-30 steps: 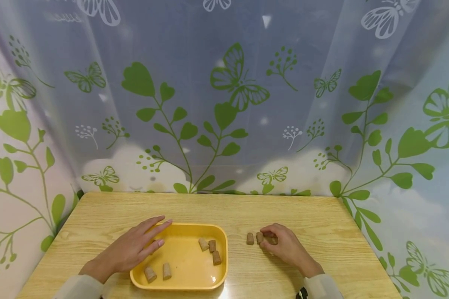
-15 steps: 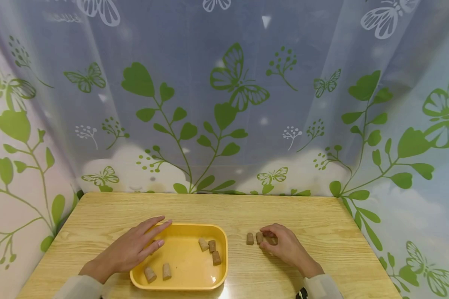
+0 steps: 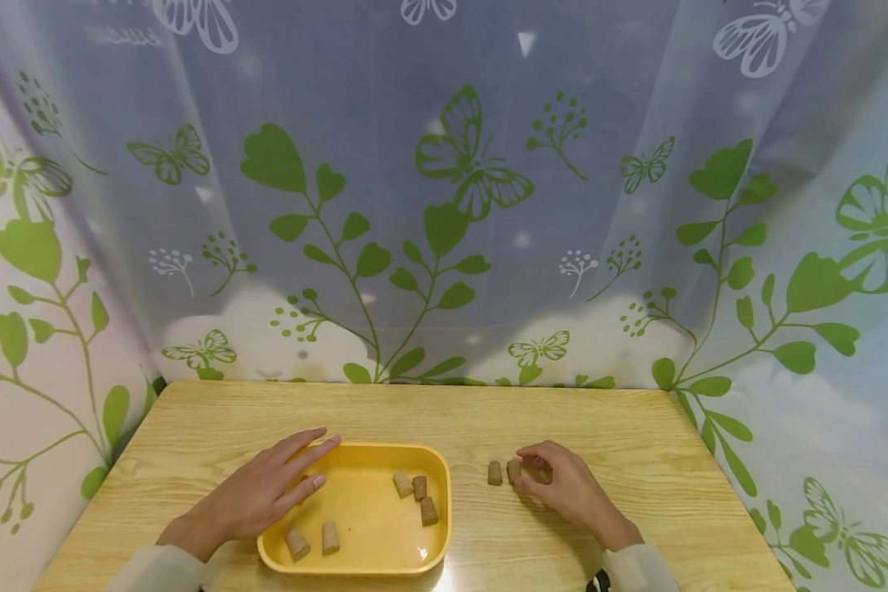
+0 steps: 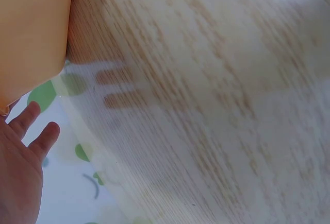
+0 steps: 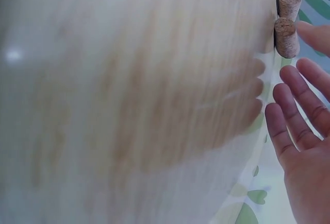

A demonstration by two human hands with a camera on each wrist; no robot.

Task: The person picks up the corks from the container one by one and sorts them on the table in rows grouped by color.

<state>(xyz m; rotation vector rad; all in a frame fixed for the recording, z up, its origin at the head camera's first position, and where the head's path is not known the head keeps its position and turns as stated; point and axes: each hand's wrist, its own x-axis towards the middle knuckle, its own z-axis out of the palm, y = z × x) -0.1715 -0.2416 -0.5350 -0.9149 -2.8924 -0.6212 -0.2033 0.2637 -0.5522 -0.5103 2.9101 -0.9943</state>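
Note:
My left hand [image 3: 270,485] lies over the left rim of a yellow tray [image 3: 363,569], fingers spread and holding nothing. Several tapered corks sit in the tray, among them a pale cork [image 3: 330,537] and a darker cork [image 3: 428,511]. On the table right of the tray are a cork [image 3: 494,473] and a second cork [image 3: 514,471]. My right hand [image 3: 566,489] has thumb and index fingertips beside the second cork; its other fingers are relaxed in the right wrist view. Whether the thumb touches it, I cannot tell. A brown patch shows between thumb and index finger, unclear what.
The wooden table [image 3: 407,411] ends at a curtain [image 3: 429,247] printed with green leaves and butterflies, which stands along the back and both sides. In the left wrist view, the tray's wall [image 4: 33,23] rises at the upper left.
My right hand has shifted very slightly to the right, while the two corks beside it stay in place. My left hand, the tray and the corks in it look unchanged.

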